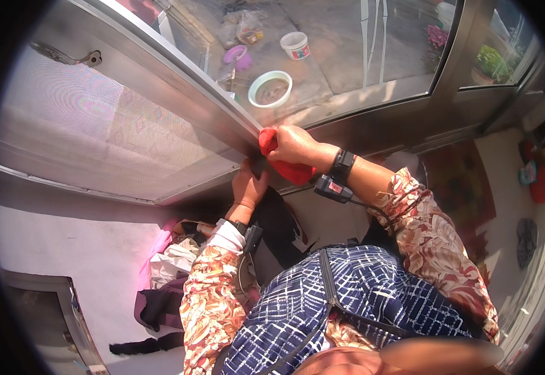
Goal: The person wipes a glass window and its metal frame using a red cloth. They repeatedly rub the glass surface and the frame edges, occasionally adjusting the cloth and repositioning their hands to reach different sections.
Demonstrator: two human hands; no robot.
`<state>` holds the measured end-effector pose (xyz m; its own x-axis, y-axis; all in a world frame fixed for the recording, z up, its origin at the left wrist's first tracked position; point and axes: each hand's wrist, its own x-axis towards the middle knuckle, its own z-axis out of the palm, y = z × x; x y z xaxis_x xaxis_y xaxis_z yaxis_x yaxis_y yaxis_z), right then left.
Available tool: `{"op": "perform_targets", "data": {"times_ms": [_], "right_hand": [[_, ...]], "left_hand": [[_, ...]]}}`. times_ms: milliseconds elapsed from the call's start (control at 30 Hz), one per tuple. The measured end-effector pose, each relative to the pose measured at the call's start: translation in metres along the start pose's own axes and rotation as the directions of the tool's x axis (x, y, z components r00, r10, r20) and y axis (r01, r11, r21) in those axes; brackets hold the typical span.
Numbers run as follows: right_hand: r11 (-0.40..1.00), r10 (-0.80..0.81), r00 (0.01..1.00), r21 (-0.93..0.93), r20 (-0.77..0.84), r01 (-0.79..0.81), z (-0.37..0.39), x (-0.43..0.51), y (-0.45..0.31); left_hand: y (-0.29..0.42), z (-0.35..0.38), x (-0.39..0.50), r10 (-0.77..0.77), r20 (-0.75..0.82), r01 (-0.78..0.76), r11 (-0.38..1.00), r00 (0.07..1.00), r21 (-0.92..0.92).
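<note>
A red cloth [293, 169] hangs from my right hand [293, 146], whose fingers close on it at the edge of a metal-framed door [192, 77]. Below and to the left, my left hand [250, 185] touches the lower part of the dark frame, its fingertips in shadow. Whether it grips the frame cannot be told. A mesh screen panel [113, 122] fills the door part on the left, with a metal handle [73, 56] above it. Right of my hands runs the bottom rail of a glass panel [370, 117]. Both wrists wear black straps with small devices.
Through the glass, a round basin [270, 104], a white bucket [295, 46] and a purple container [238, 57] stand on the ground outside. Clothes and fabric [174, 262] lie at the lower left. A patterned rug [464, 183] lies on the floor at right, near a dark shoe [526, 241].
</note>
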<state>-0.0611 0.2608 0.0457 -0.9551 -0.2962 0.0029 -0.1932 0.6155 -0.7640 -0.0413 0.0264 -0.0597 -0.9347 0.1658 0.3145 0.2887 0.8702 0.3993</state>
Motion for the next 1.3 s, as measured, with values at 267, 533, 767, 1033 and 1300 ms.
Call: {"op": "perform_targets", "data": {"times_ms": [267, 533, 767, 1033, 1300], "right_hand": [[0.829, -0.407, 0.751, 0.135, -0.520, 0.542, -0.048, -0.005, -0.055], [0.893, -0.422, 0.747, -0.096, -0.513, 0.439, -0.052, -0.008, -0.085], [0.936, -0.334, 0.838, -0.043, -0.432, 0.351, -0.031, -0.024, -0.059], [0.972, -0.206, 0.929, 0.047, -0.307, 0.231, 0.015, -0.027, 0.008], [0.960, -0.201, 0.949, 0.144, -0.242, 0.240, 0.000, -0.015, 0.001]], "left_hand": [[0.010, -0.006, -0.003, 0.028, 0.055, -0.026, 0.999, 0.998, -0.044], [0.023, -0.012, -0.008, 0.144, -0.011, -0.144, 0.990, 0.990, 0.006], [0.026, -0.020, -0.011, 0.060, 0.091, -0.053, 0.995, 0.994, -0.082], [0.012, -0.010, -0.009, 0.030, 0.081, -0.027, 0.999, 0.996, -0.037], [0.010, -0.012, -0.005, -0.036, 0.131, 0.036, 0.999, 0.991, 0.003]]}}
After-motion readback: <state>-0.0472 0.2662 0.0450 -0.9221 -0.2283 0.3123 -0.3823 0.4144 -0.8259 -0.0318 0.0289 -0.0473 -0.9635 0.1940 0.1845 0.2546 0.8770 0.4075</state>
